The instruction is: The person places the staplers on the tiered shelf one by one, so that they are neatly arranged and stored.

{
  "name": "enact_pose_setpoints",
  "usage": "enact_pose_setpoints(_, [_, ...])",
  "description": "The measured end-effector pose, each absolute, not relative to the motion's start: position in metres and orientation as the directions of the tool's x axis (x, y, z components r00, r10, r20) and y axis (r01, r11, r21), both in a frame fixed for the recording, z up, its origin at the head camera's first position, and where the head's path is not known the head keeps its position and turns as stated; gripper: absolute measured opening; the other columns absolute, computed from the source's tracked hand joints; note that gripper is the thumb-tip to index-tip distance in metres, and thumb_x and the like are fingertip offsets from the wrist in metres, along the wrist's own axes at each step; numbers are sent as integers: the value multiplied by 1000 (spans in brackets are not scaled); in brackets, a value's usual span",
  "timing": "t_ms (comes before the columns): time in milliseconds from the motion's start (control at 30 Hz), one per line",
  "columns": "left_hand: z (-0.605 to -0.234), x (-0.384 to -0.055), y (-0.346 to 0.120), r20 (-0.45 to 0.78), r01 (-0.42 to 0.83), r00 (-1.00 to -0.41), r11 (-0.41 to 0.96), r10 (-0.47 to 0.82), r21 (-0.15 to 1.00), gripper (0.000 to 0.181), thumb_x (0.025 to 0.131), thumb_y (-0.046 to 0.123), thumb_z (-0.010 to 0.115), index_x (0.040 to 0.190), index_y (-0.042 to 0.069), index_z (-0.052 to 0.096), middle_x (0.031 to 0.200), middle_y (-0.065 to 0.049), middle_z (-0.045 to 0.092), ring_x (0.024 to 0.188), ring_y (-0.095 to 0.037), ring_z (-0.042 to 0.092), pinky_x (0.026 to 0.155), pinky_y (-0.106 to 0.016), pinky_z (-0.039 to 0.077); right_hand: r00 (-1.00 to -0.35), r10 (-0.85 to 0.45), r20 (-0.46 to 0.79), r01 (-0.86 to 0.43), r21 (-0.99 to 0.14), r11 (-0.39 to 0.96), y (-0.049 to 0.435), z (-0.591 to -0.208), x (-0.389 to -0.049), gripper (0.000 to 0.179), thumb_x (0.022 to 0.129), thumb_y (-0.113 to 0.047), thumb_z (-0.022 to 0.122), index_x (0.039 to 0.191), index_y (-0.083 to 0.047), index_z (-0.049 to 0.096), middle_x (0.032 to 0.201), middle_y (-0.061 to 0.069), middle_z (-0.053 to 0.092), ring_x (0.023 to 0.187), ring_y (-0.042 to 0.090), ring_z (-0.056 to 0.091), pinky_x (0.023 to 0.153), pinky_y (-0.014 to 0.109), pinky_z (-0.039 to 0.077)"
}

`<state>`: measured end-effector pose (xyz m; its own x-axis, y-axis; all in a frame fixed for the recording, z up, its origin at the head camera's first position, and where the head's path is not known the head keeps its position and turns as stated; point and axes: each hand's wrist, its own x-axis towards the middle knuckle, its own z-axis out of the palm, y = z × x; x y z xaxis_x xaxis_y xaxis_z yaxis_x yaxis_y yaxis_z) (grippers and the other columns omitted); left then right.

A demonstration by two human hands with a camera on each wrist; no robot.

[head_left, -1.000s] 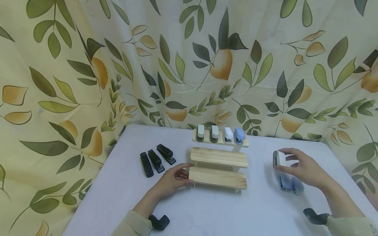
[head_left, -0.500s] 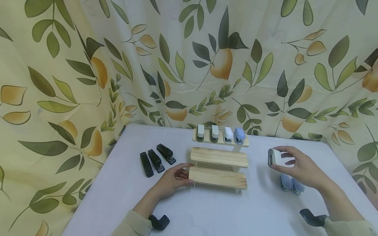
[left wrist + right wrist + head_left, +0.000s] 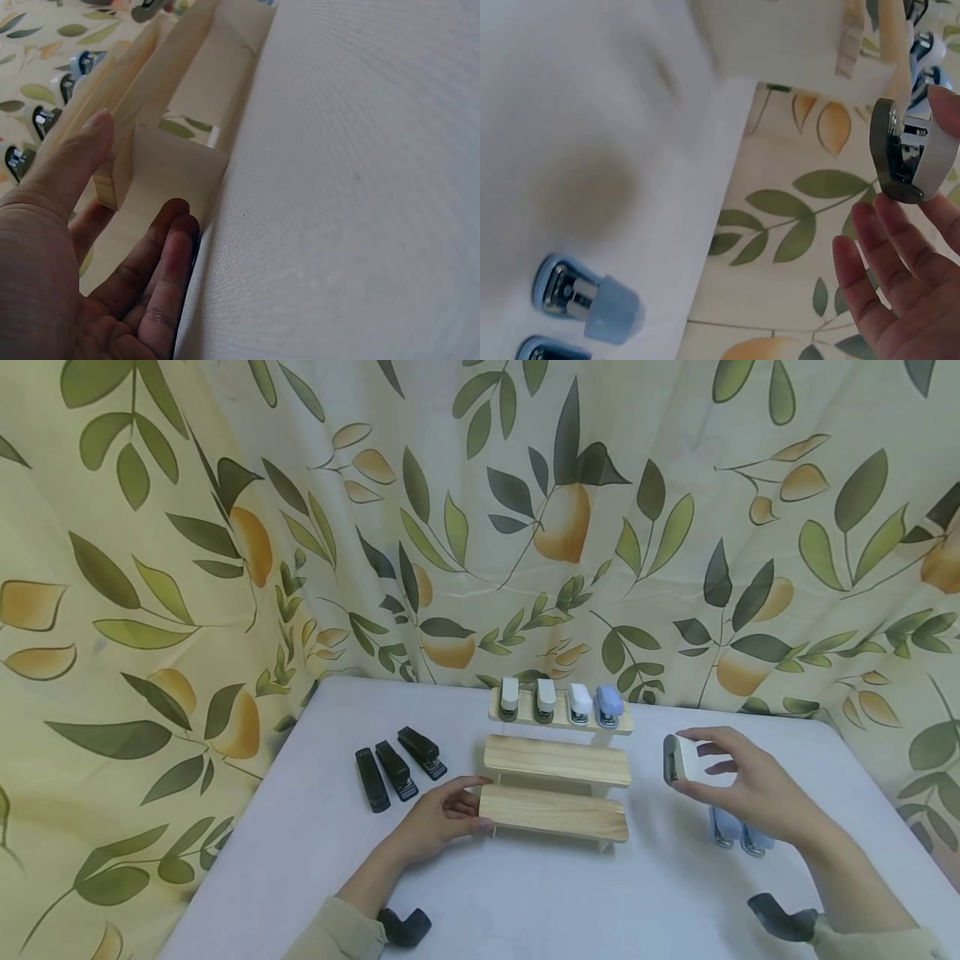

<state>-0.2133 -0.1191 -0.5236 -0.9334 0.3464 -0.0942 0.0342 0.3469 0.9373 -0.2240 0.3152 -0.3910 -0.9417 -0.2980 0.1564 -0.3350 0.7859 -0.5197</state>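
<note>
My right hand (image 3: 753, 785) holds a small white-and-grey stapler (image 3: 678, 758) in the air, right of the three-tier wooden stand (image 3: 555, 810). Thumb and fingertips pinch the stapler (image 3: 915, 154) from its two sides in the right wrist view. At the stand's left end, my left hand (image 3: 437, 820) grips the lowest board, the thumb on its near edge and the index finger at its far corner. Along the top board stand two pale grey staplers (image 3: 545, 697), a white stapler (image 3: 579, 702) and a blue stapler (image 3: 609, 705). The two lower boards carry nothing.
Three black staplers (image 3: 394, 770) lie on the white table (image 3: 525, 902) left of the stand. Two blue staplers (image 3: 723, 827) stand below my right hand, partly hidden by it. A leaf-and-fruit patterned curtain (image 3: 480, 527) hangs behind the table.
My right hand has moved left and slightly up with the white-and-grey stapler, from above the blue staplers toward the stand. The left hand stays in place on the lowest board.
</note>
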Motion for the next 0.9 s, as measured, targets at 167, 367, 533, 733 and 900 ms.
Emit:
enact_pose_setpoints(167, [-523,-213,-119,-97,32,-932,343,350,939,62,88,44,82,144,43,56,114,5,69,106,-12,67,95,-24,55,-925,-320,203,-379,-526,762,303,-389,-220,70,82,-29,90,140,-7,56,137,17,59,109,40,65,84,15,53])
enact_pose_setpoints(367, [-523,-213,-119,-97,30,-930,335,355,942,62,87,44,82,144,44,56,115,5,69,106,-12,68,95,-24,55,-922,-332,200,-387,-532,753,291,-389,-217,70,82,-31,90,139,-11,56,134,12,61,110,36,65,86,20,56])
enact_pose_setpoints(533, [-524,-214,-120,-82,45,-926,323,368,945,62,88,43,82,145,40,56,115,3,69,105,-12,68,94,-24,56,-909,-347,230,-416,-524,743,282,-392,-217,69,80,-30,92,138,-13,58,134,8,62,109,14,62,87,24,57])
enact_pose_setpoints(733, [-525,-214,-121,-61,68,-921,312,385,948,63,90,41,81,147,35,55,115,0,69,105,-11,69,94,-22,56,-906,-350,239,-423,-531,734,270,-394,-218,69,80,-32,92,138,-16,58,135,6,61,113,11,57,88,24,58])
enact_pose_setpoints(900, [-525,-214,-121,-69,59,-921,314,383,948,63,89,42,81,146,36,55,116,1,69,105,-11,68,95,-22,56,-907,-350,235,-421,-541,728,260,-396,-216,69,81,-33,91,139,-17,57,136,3,61,114,13,58,90,25,57])
